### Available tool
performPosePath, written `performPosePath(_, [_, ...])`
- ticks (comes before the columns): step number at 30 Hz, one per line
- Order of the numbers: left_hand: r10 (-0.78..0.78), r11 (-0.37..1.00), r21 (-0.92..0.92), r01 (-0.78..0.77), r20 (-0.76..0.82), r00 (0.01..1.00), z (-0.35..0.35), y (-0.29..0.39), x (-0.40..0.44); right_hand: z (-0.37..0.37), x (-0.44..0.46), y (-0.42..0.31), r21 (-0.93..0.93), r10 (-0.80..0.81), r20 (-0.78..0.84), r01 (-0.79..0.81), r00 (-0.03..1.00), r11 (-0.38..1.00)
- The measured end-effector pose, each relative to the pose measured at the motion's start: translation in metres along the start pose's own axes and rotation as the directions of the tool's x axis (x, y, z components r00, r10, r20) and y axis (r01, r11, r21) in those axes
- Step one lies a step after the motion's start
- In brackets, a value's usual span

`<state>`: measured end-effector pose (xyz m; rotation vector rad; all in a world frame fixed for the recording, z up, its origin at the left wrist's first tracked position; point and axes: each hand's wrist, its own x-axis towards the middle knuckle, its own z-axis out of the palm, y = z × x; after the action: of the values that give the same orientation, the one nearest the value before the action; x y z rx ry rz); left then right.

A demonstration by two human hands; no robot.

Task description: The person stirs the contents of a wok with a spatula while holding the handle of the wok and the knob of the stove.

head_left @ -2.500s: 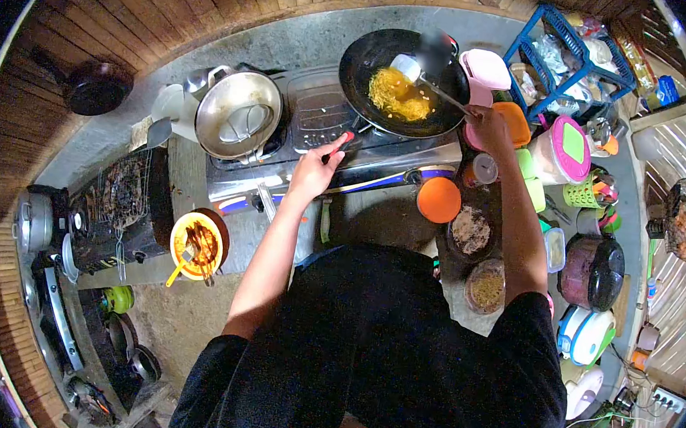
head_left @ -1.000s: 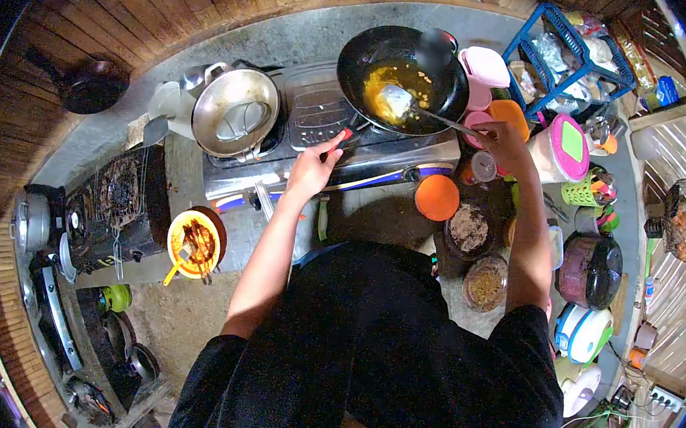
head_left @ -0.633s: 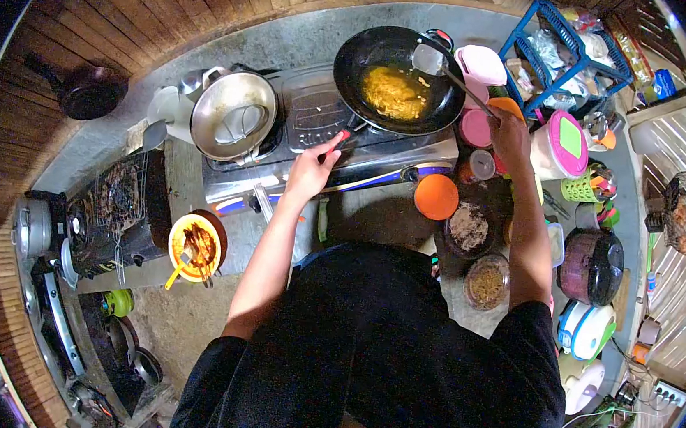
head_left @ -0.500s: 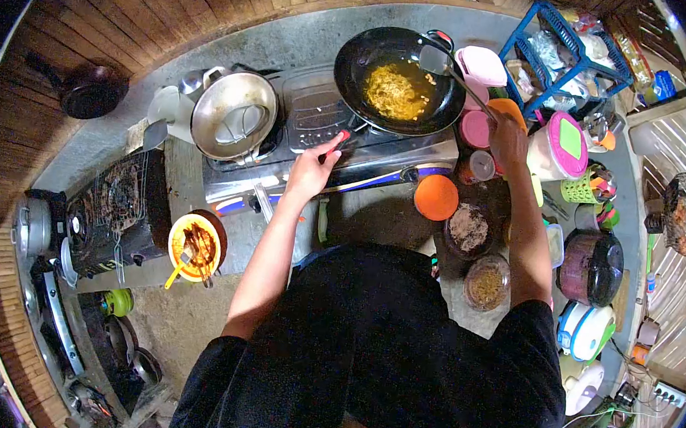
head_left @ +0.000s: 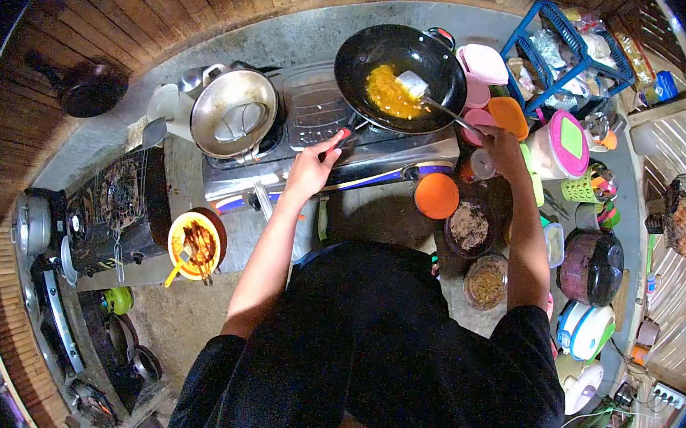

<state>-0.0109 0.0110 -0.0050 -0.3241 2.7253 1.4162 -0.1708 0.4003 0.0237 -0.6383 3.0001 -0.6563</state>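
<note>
My left hand point(head_left: 311, 171) is closed round the red-and-black handle of a black wok point(head_left: 367, 51), which sits on the right side of the gas stove point(head_left: 339, 167). In my right hand point(head_left: 504, 154) is the handle of a metal spatula point(head_left: 444, 108). Its blade dips into the wok, at the right edge of a yellow-orange food point(head_left: 386, 94) that looks like egg in oil. To the left of the wok, a steel pan point(head_left: 213, 123) stands on the stove with a shiny utensil inside.
Near my right forearm are an orange lid point(head_left: 436, 197), a container of pale crumbly food point(head_left: 467, 228) and pink tubs point(head_left: 483, 65). A blue rack point(head_left: 541, 47) stands at the back right. On the left is a yellow bowl point(head_left: 177, 235) of dark food.
The spatula blade has come down from the wok's upper right rim into the food, and my right hand has lowered slightly. The food has bunched up. My left hand stays on the handle.
</note>
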Motion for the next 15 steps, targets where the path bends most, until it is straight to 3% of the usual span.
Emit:
performPosePath(3, [-0.002,1.0,-0.001,0.002,0.005,1.0,0.002,-0.005,0.002,-0.005,-0.002,-0.014,0.044,0.071,0.129,-0.077,0.989,0.996])
performPosePath(10, [0.087,0.996,0.001,-0.087,-0.074,0.993,0.01,-0.022,0.007,-0.008,0.001,-0.042,0.261,0.014,0.255,-0.082,0.967,0.962])
performPosePath(13, [0.107,0.994,-0.001,-0.108,-0.084,0.991,0.01,-0.021,0.006,-0.005,0.003,-0.044,0.396,-0.038,0.118,-0.012,0.992,0.918])
performPosePath(15, [0.097,0.995,-0.008,-0.097,-0.074,0.993,0.008,-0.018,0.005,0.002,0.014,-0.032,0.355,-0.178,-0.07,0.191,0.982,0.915])
